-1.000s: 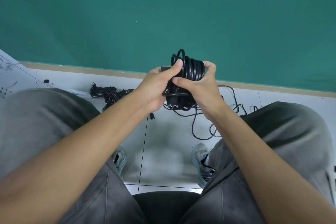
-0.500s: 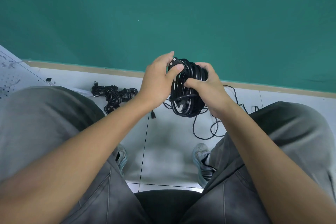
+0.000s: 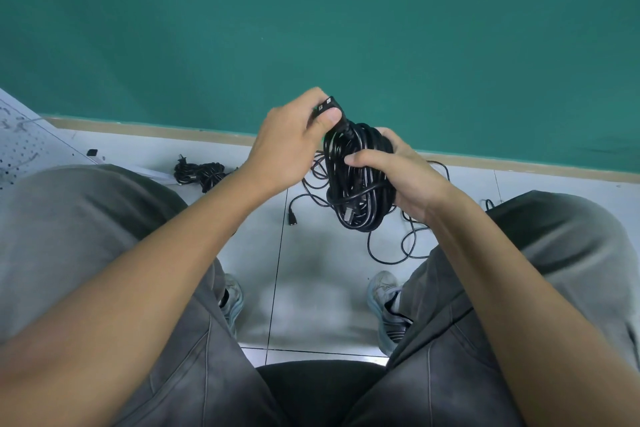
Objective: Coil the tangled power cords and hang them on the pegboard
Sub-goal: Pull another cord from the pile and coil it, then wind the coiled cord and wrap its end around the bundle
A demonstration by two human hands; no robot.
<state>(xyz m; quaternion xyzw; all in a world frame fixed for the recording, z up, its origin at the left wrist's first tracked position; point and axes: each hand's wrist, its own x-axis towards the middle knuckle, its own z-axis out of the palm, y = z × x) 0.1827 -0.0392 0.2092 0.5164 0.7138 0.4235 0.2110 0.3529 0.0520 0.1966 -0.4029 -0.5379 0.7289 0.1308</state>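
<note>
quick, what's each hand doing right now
Left hand: closed, pinching the cord's plug end.
Right hand: closed, gripping the coiled black cord.

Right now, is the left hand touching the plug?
Touching. The head view shows the left hand pinching the plug between thumb and fingers, above the coiled cord.

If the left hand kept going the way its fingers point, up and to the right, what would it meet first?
Nothing close: past the left hand and the plug it pinches, only the green wall lies in that line. How far off the wall stands is unclear.
</note>
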